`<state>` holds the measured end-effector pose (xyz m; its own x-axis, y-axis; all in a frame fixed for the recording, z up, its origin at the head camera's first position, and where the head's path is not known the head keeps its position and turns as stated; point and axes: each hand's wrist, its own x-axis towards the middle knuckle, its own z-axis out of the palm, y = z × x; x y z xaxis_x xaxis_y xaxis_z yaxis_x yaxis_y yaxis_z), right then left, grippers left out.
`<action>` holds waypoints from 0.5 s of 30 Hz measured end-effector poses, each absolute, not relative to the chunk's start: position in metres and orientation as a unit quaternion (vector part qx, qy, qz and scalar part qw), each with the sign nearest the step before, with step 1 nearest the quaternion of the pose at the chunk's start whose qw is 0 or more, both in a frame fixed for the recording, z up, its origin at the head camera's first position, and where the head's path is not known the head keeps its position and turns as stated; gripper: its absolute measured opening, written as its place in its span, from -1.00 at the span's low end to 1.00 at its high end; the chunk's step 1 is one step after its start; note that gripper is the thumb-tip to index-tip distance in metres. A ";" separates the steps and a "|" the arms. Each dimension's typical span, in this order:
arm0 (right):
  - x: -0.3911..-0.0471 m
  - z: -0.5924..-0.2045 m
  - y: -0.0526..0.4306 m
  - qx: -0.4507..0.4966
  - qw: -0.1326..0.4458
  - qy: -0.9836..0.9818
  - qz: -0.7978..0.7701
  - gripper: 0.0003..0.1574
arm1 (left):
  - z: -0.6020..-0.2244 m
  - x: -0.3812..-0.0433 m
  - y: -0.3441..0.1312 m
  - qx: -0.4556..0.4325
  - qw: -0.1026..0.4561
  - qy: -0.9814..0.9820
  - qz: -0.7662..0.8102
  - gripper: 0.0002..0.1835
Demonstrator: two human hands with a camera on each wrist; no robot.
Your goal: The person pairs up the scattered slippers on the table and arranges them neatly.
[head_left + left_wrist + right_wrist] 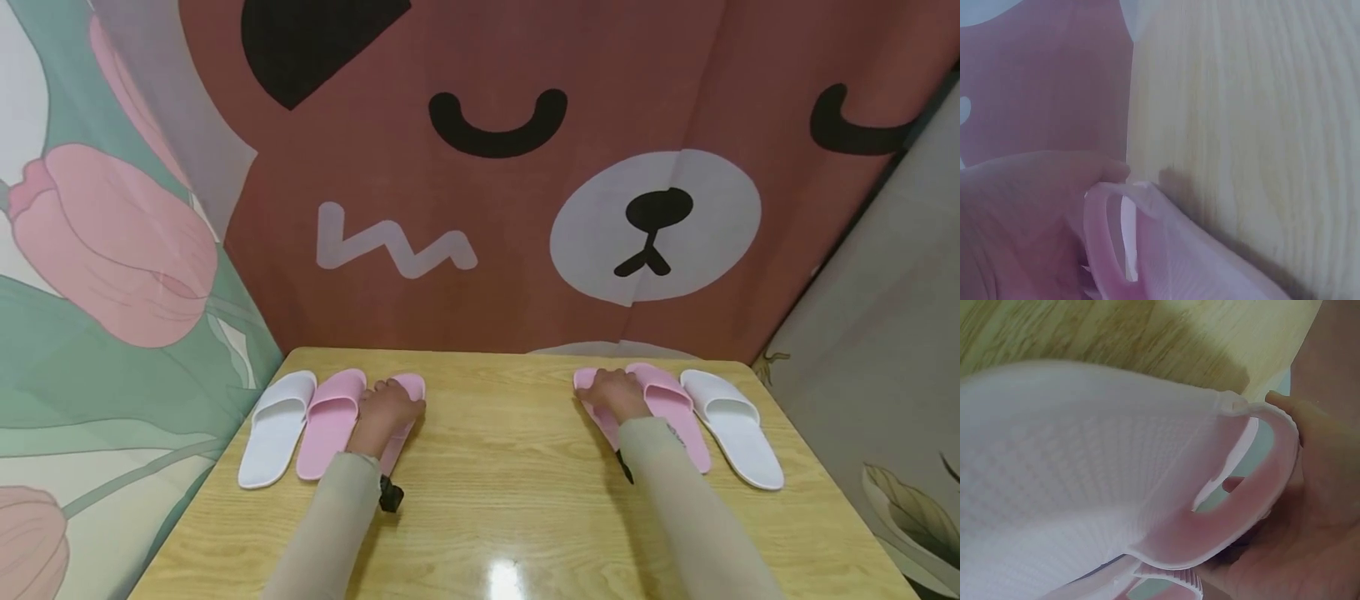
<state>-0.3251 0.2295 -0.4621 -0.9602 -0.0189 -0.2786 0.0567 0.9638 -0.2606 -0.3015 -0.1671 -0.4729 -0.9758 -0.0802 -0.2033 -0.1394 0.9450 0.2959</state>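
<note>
On the left of the table, my left hand (388, 412) grips the strap of a pink slipper (411, 386) from above. The left wrist view shows the thumb at the side of that slipper's strap, with its open toe facing forward. Across the table my right hand (617, 393) holds another pink slipper (602, 423) by its strap. In the right wrist view its ribbed sole (1085, 462) fills the left side, while the thumb and fingers span the strap. Both hands partly hide their slippers in the head view.
Left of my left hand lie a pink slipper (330, 425) and a white slipper (273, 433). Right of my right hand lie a pink slipper (678, 417) and a white slipper (738, 433). A bear-print curtain (510, 217) hangs behind the wooden table (498, 467).
</note>
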 end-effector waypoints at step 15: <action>-0.326 -0.463 0.231 0.026 0.154 0.974 -0.166 -0.11 | -0.466 -0.299 -0.167 -0.045 0.108 0.980 0.162 -0.02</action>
